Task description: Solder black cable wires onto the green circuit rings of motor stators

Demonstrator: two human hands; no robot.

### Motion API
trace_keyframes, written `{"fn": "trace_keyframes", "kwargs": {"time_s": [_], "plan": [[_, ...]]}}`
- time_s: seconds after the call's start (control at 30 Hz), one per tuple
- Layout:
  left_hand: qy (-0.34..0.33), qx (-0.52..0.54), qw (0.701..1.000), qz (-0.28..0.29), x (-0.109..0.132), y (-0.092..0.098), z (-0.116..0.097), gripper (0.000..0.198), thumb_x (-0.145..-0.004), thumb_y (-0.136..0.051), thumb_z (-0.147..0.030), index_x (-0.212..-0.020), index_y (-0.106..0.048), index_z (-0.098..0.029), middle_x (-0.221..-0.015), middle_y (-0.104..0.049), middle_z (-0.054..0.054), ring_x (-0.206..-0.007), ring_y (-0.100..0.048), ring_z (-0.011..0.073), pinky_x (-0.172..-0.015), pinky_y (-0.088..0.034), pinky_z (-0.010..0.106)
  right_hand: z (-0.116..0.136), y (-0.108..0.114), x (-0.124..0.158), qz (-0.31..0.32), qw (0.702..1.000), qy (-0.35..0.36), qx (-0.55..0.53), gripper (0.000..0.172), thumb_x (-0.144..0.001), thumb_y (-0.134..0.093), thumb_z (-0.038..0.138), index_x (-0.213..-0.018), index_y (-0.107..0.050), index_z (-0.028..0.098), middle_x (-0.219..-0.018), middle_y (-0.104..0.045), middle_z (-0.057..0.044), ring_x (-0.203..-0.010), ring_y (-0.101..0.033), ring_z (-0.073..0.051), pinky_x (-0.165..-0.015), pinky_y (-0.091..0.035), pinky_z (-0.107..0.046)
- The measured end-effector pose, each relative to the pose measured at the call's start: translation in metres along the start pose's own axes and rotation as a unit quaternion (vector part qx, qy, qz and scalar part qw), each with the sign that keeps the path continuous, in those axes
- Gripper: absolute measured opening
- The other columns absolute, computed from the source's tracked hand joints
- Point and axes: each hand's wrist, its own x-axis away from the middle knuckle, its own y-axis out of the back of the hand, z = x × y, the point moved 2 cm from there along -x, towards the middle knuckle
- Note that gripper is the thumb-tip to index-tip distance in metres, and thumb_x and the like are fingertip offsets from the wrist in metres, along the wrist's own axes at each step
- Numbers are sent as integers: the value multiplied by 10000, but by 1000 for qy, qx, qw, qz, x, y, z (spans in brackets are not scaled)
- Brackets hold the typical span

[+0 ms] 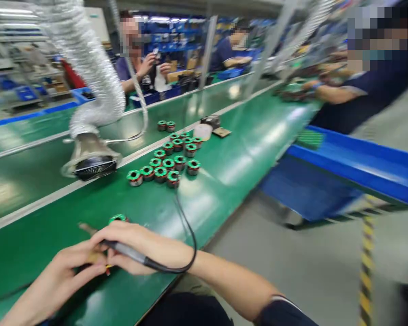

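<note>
My right hand [136, 244] is closed around a soldering iron [127, 251] with a grey and black handle, its black cable [193, 235] looping back over the wrist. The iron's tip is hidden behind the fingers. Touching it from the left is my left hand [64, 271], thumb and fingers pinched; what it grips is mostly covered. Small red and yellow wire ends [108, 270] poke out by its thumb tip. Just beyond my right hand, a green-topped motor stator [118, 218] partly shows on the green bench [149, 203].
Several more stators [160, 174] stand grouped ahead, near a white roll [202, 132]. A silver fume duct [98, 77] with a dark-mouthed hood [94, 166] hangs at left. Blue trays [360, 158] lie right of the bench. Co-workers [136, 68] sit across and at right.
</note>
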Motion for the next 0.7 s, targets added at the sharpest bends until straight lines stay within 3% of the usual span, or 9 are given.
{"fn": "trace_keyframes", "kwargs": {"time_s": [0.1,0.17,0.3,0.37,0.47,0.6,0.7], "plan": [[53,69,992,87,4,-6,-10,225,-994,-701,-349,-851,-832,-236,-904,-781,43,-818,-717,170,-776,-567,224,-2,-6,6,-31,998,-40,-46,511,-836,-720,-11,-1268,-647,251,-992,-679,23,-947,-665,-157,-975,-542,-283],[64,107,989,78,3,-8,-12,243,-999,-706,-339,-827,-808,-201,-857,-750,45,-797,-686,155,-770,-544,228,-5,-9,8,-30,994,-64,-85,475,-860,-714,3,-1253,-650,262,-998,-660,26,-869,-670,-134,-903,-552,-264],[94,116,988,-43,1,-13,-8,212,-989,-718,-302,-819,-790,-197,-843,-735,33,-791,-664,146,-763,-517,241,-17,-2,15,-125,991,-37,-2,355,-939,-694,106,-1243,-655,285,-1030,-641,3,-850,-669,-139,-826,-562,-262],[120,107,979,-129,1,-18,-4,202,-985,-717,-300,-826,-785,-197,-841,-731,31,-775,-657,146,-736,-508,246,-27,5,20,-175,981,-41,70,373,-937,-740,170,-1273,-641,296,-1087,-659,-18,-925,-683,-174,-891,-575,-306],[135,85,960,-230,-1,-31,3,171,-983,-714,-292,-861,-786,-197,-854,-726,34,-784,-660,154,-722,-508,258,-43,10,25,-189,973,-68,115,457,-908,-804,239,-1318,-610,293,-1205,-676,-50,-1098,-690,-232,-1003,-576,-374],[113,37,947,-300,-3,-46,6,98,-972,-716,-225,-923,-799,-209,-927,-696,44,-857,-669,162,-736,-519,265,-51,-1,27,-176,974,-72,123,444,-940,-759,221,-1343,-589,295,-1197,-671,-52,-1082,-696,-230,-968,-597,-363],[95,22,946,-310,-3,-51,2,88,-972,-712,-199,-925,-786,-198,-987,-678,60,-883,-672,163,-707,-522,257,-45,-18,29,-184,967,-79,157,449,-949,-755,206,-1353,-581,294,-1153,-643,-56,-1020,-681,-230,-907,-606,-359]]}}
